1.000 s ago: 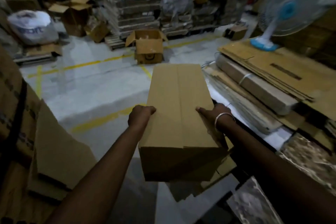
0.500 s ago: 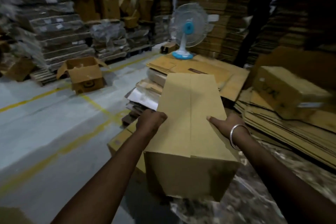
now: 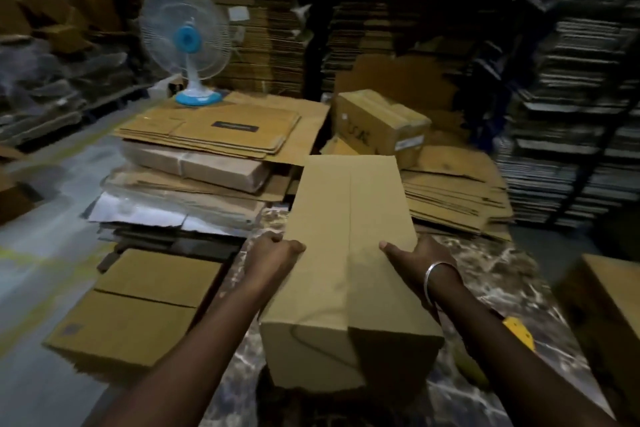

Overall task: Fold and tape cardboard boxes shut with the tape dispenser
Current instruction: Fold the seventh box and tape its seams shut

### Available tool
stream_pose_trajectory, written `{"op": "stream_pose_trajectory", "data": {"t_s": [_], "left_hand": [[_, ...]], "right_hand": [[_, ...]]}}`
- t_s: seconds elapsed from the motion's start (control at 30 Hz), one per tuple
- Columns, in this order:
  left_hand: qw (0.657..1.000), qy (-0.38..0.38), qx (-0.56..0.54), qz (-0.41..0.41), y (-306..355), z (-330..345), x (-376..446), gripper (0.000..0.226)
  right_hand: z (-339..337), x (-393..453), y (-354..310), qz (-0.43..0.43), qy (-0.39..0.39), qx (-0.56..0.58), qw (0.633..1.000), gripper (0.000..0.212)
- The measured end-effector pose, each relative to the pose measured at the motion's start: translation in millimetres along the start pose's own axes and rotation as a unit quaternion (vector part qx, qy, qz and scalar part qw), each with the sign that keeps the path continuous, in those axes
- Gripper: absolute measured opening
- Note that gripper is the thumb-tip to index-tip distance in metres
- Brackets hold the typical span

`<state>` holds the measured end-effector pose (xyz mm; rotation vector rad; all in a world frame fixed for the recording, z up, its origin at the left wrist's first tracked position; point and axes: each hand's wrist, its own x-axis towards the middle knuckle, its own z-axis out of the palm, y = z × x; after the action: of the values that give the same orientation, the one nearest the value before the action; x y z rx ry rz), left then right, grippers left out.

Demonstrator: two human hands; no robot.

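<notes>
Box (image 3: 349, 253) sits lengthwise over the marbled tabletop (image 3: 498, 274), top flaps closed, seam untaped. Left hand (image 3: 273, 256) grips its left edge, fingers curled over the top. Right hand (image 3: 419, 256) clasps the right side, thumb lying on top. Fan (image 3: 187, 45) stands on flat cardboard behind.

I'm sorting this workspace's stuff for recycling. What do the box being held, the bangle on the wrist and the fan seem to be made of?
The box: plain brown cardboard, matte, its flaps meeting in a centre seam. The bangle on the right hand: likely metal, since it shines silvery. The fan: probably plastic, with a glossy blue base and hub; the pale grille could be plastic or wire.
</notes>
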<state>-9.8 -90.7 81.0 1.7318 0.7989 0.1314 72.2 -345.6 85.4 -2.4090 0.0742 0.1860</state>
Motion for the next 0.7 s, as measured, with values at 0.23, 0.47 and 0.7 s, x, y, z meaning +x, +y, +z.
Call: {"op": "stream_pose_trajectory", "data": {"t_s": [0.23,0.47,0.7], "left_hand": [[0.997,-0.012,0.067,0.024,-5.9,48.8,-3.8,0.037],[0.983,-0.049,0.152,0.095,-21.5,60.1,-0.1,0.032],[0.948,-0.118,0.248,0.163,-5.6,86.5,22.8,0.088]], "right_hand": [[-10.6,-8.9,50.5,0.034,0.019,0.011,0.999,0.078],[-7.3,-15.7,76.7,0.059,0.014,0.020,0.998,0.070],[-7.2,-13.0,84.0,0.054,0.005,0.017,0.998,0.063]]}}
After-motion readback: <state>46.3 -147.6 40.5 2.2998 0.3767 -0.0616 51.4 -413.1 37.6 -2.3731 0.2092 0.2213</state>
